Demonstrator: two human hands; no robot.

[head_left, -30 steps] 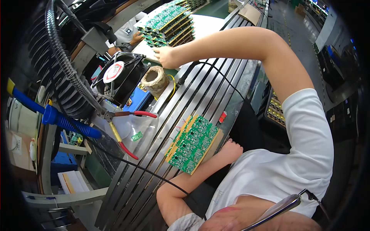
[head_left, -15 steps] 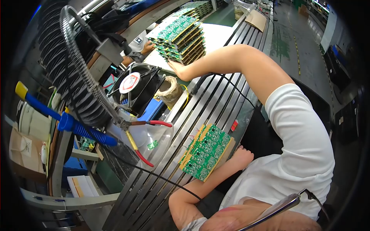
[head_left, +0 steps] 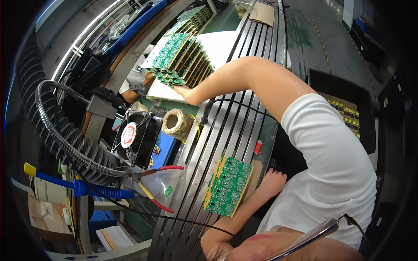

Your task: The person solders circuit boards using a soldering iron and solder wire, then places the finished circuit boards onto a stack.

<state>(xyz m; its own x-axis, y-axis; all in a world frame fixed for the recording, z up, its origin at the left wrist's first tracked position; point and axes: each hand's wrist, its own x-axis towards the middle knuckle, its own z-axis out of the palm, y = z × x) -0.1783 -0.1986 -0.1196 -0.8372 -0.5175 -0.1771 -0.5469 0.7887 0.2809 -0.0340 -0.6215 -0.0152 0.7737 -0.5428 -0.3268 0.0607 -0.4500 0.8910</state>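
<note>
My right hand (head_left: 188, 94) is at the lower front corner of a tall stack of green circuit boards (head_left: 172, 50), its fingertips against the bottom layer and partly hidden. The stack rests on a white sheet (head_left: 222, 42). My left hand (head_left: 273, 182) is closed with curled fingers at the bench's near edge; what may be inside it is hidden. Between that hand and the pliers, another green circuit board (head_left: 228, 186) lies on the slatted metal bench (head_left: 187, 191), with a brown piece beneath its right side.
Red-handled pliers (head_left: 138, 177), a black fan (head_left: 137, 137) and a crusted cylinder (head_left: 176, 124) stand left of the slats. A black cable crosses the bench. Another person's arm (head_left: 146, 80) is behind the stack. A black bin (head_left: 344, 108) holds yellow parts at right.
The view has turned, so the bench appears steeper and more of the black bin shows. My right hand stays at the stack's lower corner, and my left hand remains beside the single board.
</note>
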